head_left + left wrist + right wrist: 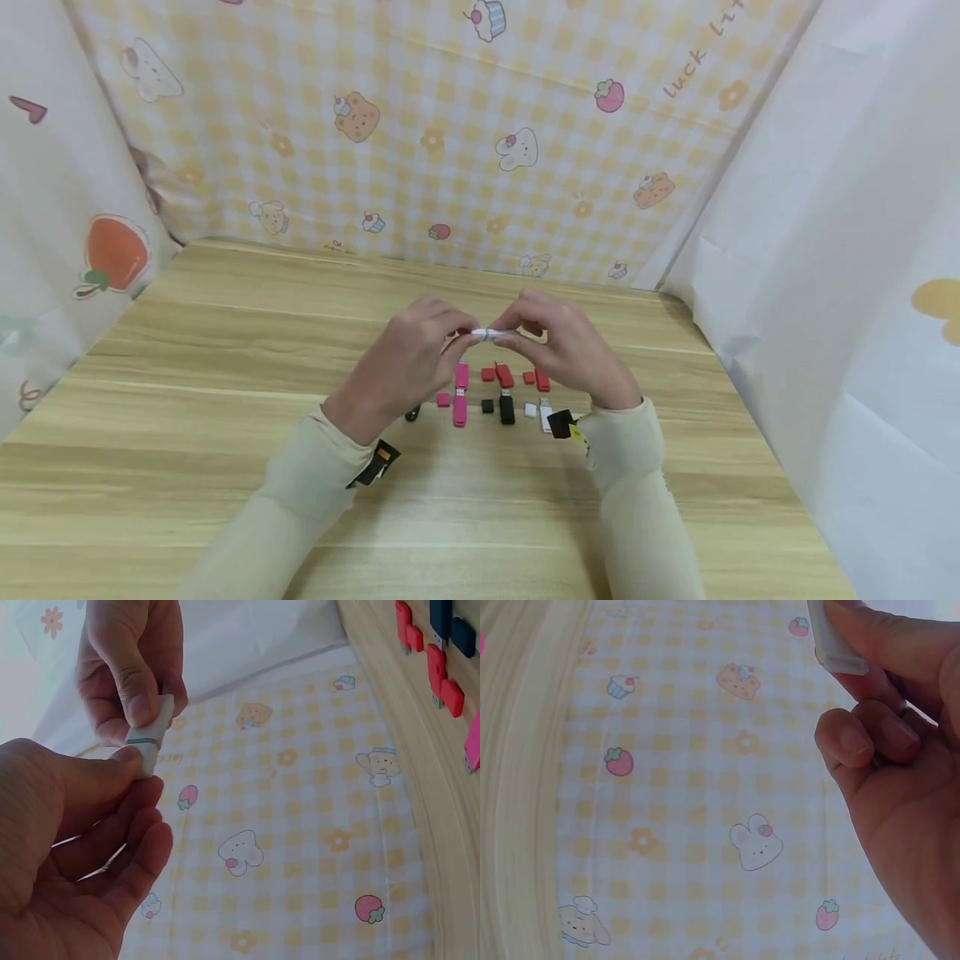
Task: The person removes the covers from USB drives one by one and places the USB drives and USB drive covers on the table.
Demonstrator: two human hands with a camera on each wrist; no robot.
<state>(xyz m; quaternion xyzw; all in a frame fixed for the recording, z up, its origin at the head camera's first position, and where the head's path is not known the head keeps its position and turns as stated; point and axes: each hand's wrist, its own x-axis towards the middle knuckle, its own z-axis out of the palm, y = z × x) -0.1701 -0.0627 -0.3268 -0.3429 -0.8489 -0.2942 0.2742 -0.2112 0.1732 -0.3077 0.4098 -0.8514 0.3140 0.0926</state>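
Above the table, both hands meet at a white USB stick. My left hand pinches its short cap end between thumb and forefinger. The longer body is gripped by the thumb and fingers of my right hand. In the left wrist view a thin dark seam runs between cap and body, which lie in line. The right wrist view shows only one end of the stick, at its top edge. Fingertips cover much of the stick in the head view.
Below the hands lie uncapped pink sticks, red sticks, a black stick and another white stick, with small caps beside them. A black item is partly hidden by my left hand. Patterned curtains enclose the wooden table.
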